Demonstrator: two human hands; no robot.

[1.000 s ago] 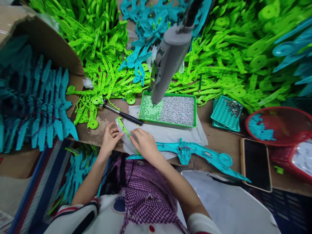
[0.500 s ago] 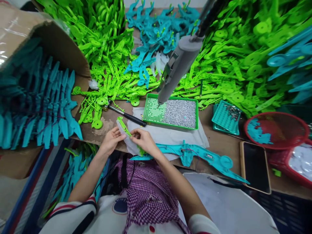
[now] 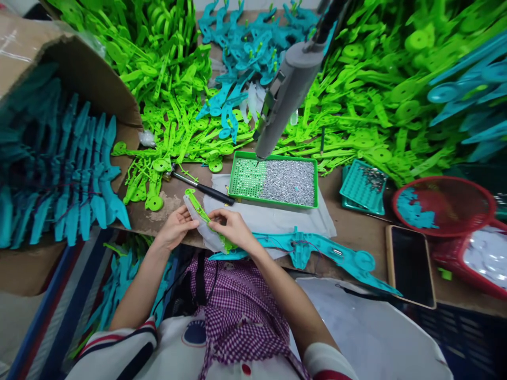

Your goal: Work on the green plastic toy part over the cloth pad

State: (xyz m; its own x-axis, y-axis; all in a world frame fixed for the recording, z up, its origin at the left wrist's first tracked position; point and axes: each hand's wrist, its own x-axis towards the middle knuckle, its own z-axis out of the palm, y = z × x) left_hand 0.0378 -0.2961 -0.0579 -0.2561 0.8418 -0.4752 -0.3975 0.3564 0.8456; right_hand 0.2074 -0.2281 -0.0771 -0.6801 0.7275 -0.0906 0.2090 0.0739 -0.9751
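Left hand: fingers pinching edge of pale strip. Right hand: fingers pinching lime-green plastic part, lying along strip, between hands. Long teal plastic shell on worktop, partly hidden by right wrist. Beyond: hammer, screw tray.

Brown worktable before you, pale-patched toward its near-left edge; whitish wall-like strip beyond its far side.
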